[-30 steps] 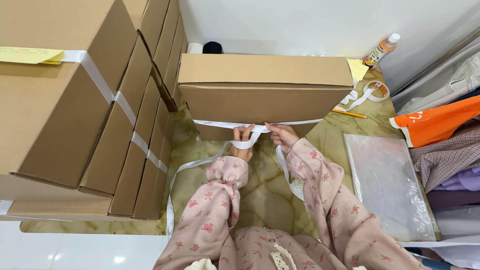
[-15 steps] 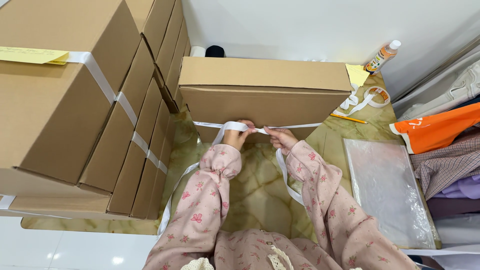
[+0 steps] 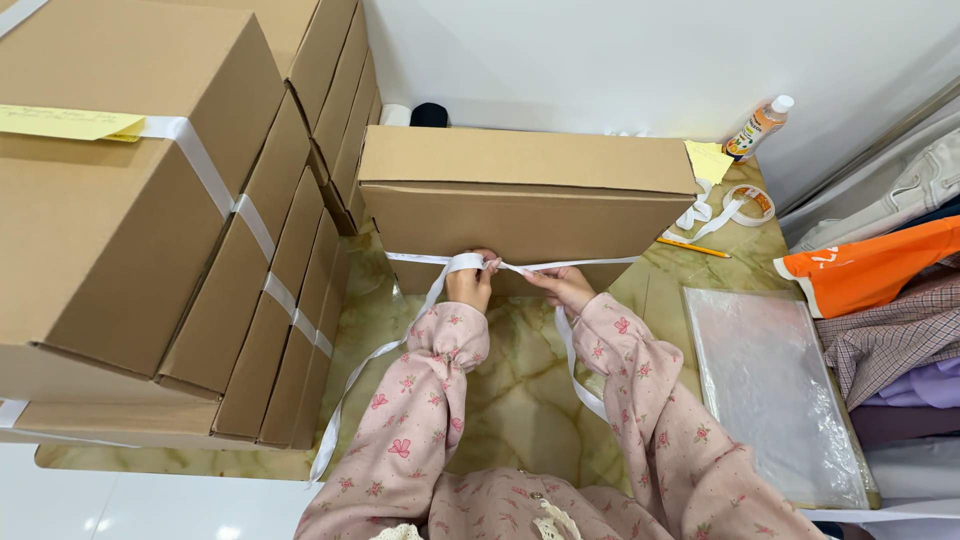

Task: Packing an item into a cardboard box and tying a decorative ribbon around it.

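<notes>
A flat brown cardboard box (image 3: 530, 190) lies across a green marble table (image 3: 520, 390). A white ribbon (image 3: 420, 258) runs along the box's lower front face. My left hand (image 3: 470, 285) grips the ribbon where it crosses at the middle. Just to the right, my right hand (image 3: 565, 285) pinches the same ribbon and holds it taut. Two loose ribbon tails hang toward me, one past my left sleeve (image 3: 350, 400) and one beside my right sleeve (image 3: 575, 370). Both sleeves are pink with a flower print.
Stacked brown boxes (image 3: 160, 220) bound with white ribbon fill the left. A clear plastic bag (image 3: 770, 390) lies at the right, beside folded clothes (image 3: 880, 300). A tape roll (image 3: 750, 205), a pencil (image 3: 692, 247), a yellow note (image 3: 708, 160) and a bottle (image 3: 758, 127) sit behind.
Both hands have moved up against the box's front face and drawn the ribbon tighter across it; the loop seen earlier has flattened.
</notes>
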